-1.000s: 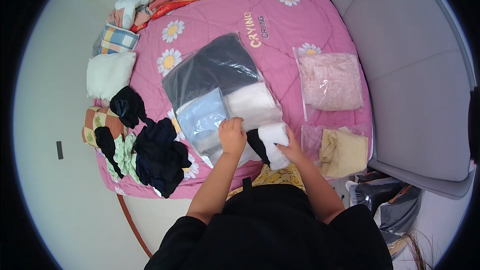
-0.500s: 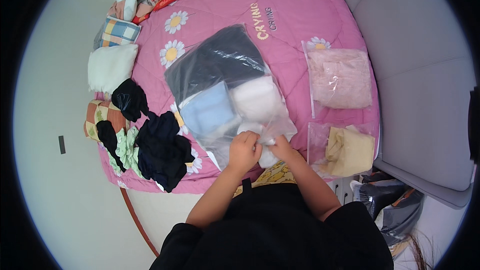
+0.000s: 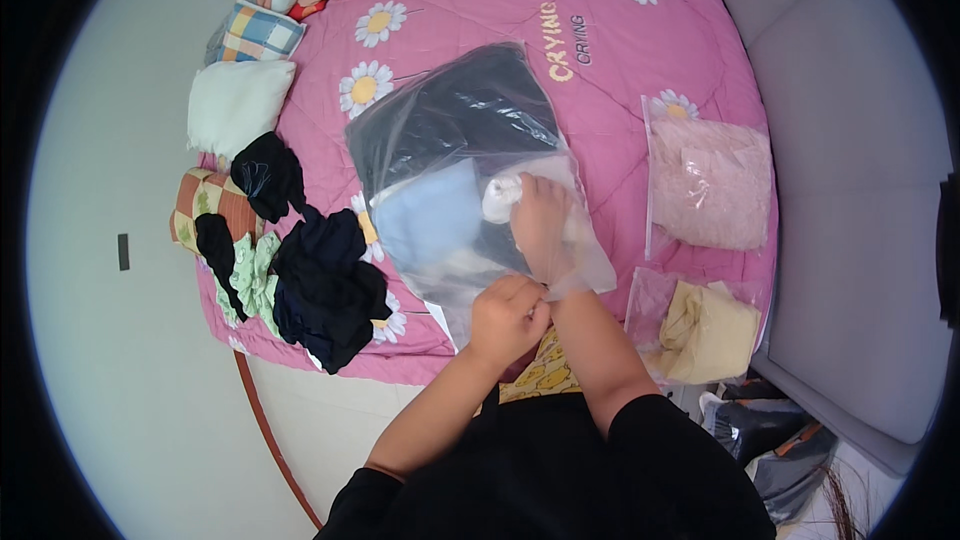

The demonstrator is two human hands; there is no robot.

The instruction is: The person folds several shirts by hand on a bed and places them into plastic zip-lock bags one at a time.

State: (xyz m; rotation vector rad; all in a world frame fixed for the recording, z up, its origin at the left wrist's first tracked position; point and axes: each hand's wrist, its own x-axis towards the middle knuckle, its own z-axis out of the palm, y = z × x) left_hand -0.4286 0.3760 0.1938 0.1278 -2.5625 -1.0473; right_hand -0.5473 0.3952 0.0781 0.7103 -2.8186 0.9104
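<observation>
A large clear plastic bag lies on the pink bedspread, holding dark folded cloth, light blue folded cloth and white folded cloth. Closed around the bag's near edge is my left hand, fingers pinched. Through the plastic I see my right hand inside the bag, its fingers on a small white rolled cloth. That roll rests between the blue and white pieces.
To the right lie a clear bag of pink fluffy cloth and another with beige cloth. Crumpled dark clothes, a white pillow and a checked cushion are on the left. A grey padded headboard borders the right side.
My right hand has pushed from the bag's opening deep inside, carrying the white roll forward. The left hand stays at the bag's edge. The view has shifted slightly.
</observation>
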